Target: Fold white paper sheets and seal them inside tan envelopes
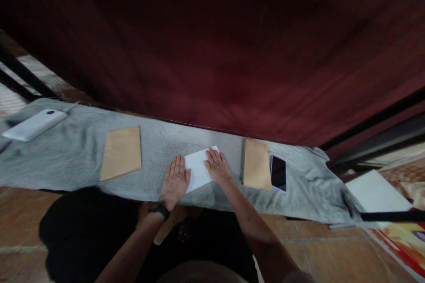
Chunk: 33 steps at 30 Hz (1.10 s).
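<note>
A white sheet of paper lies on the grey cloth between both hands. My left hand, with a dark watch on its wrist, rests flat at the sheet's left edge, fingers extended. On the sheet's right part, my right hand lies flat, palm down, fingers stretched. Neither hand grips anything. To the left is a flat brown envelope. A thicker brown stack, apparently envelopes, sits to the right, beside a phone with a dark screen.
A white device with a cable lies at the cloth's far left. Dark red fabric hangs behind the cloth-covered surface. Black bars stand at both sides. A white sheet-like object and a colourful item are at the right. Tiled floor shows below.
</note>
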{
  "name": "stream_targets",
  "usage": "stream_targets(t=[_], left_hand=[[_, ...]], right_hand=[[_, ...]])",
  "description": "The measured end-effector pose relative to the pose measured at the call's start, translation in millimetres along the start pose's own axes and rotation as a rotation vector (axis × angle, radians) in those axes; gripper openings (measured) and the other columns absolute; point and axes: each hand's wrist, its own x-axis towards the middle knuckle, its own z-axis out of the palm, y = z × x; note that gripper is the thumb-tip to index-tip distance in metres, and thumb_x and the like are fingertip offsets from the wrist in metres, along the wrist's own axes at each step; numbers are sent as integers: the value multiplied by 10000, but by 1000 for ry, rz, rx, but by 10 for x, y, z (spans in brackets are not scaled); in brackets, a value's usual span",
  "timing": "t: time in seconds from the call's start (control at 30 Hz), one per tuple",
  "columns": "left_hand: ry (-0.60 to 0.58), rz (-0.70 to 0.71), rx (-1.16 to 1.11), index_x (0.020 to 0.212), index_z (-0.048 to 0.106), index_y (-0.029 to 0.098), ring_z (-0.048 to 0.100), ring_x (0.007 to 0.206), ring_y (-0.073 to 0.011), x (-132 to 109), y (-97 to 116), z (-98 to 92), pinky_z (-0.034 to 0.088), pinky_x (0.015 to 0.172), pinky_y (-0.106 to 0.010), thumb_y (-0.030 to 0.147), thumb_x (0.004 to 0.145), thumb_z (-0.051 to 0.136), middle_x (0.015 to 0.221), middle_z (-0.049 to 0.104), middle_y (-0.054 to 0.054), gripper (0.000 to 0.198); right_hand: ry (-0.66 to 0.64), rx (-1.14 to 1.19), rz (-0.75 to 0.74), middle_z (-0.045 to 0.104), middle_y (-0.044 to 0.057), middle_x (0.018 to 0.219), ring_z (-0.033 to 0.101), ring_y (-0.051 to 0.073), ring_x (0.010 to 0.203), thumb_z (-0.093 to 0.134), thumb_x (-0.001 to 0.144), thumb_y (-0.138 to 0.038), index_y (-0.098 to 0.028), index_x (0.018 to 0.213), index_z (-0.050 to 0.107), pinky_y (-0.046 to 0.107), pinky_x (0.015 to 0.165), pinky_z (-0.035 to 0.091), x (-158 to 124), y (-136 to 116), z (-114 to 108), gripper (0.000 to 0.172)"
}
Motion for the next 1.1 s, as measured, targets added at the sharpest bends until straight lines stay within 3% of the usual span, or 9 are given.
stream_targets(t=[0.3, 0.43, 0.57, 0.7, 0.8, 0.87, 1.1], left_hand=[[29, -38, 20, 1524, 364, -15, 327, 1496, -319, -64, -217, 20, 205, 1236, -493, 366, 988, 250, 1581, 382, -218, 667], [35, -49, 20, 1532, 360, 7, 323, 1499, -306, -76, -239, 33, 219, 1230, -496, 365, 984, 259, 1578, 394, -203, 662], [59, -41, -12, 1528, 377, 22, 332, 1494, -313, -75, -239, 31, 238, 1220, -519, 369, 974, 279, 1573, 399, -208, 661], [89, -24, -50, 1521, 387, 19, 342, 1488, -326, -82, -236, 10, 250, 1211, -540, 377, 971, 282, 1567, 402, -222, 665], [92, -18, -66, 1527, 384, 33, 348, 1486, -325, -95, -223, -15, 263, 1203, -554, 378, 970, 290, 1565, 405, -221, 662], [88, -22, -66, 1528, 385, 40, 343, 1489, -319, -104, -215, -25, 254, 1210, -544, 378, 972, 291, 1566, 407, -213, 657], [52, -45, -53, 1505, 408, 2, 343, 1488, -316, -75, -222, -38, 219, 1231, -515, 386, 988, 270, 1556, 421, -224, 659]], right_hand=[[110, -81, 125, 374, 98, 1604, 362, 246, 1475, 278, 1070, -318, -125, 1552, 370, 443, 1219, 255, -242, 336, -38, 528], [214, -84, 187, 427, 170, 1564, 387, 281, 1459, 294, 1061, -299, -75, 1523, 413, 487, 1199, 282, -335, 344, -82, 528], [228, -1, 222, 385, 175, 1588, 354, 289, 1481, 316, 1054, -284, -87, 1541, 383, 505, 1209, 265, -388, 5, -100, 529], [39, 133, -37, 279, 58, 1650, 268, 227, 1525, 319, 1073, -388, -201, 1567, 350, 439, 1247, 224, -435, -514, -35, 529], [-31, 160, -48, 279, 70, 1644, 279, 222, 1522, 322, 1073, -415, -178, 1571, 333, 450, 1259, 192, -459, -668, 4, 552], [-31, 151, -6, 286, 83, 1639, 292, 225, 1517, 341, 1069, -410, -168, 1568, 337, 453, 1256, 195, -474, -594, -3, 555], [55, 56, 146, 331, 127, 1619, 305, 255, 1509, 384, 1053, -342, -126, 1565, 336, 471, 1231, 226, -614, 17, -107, 558]])
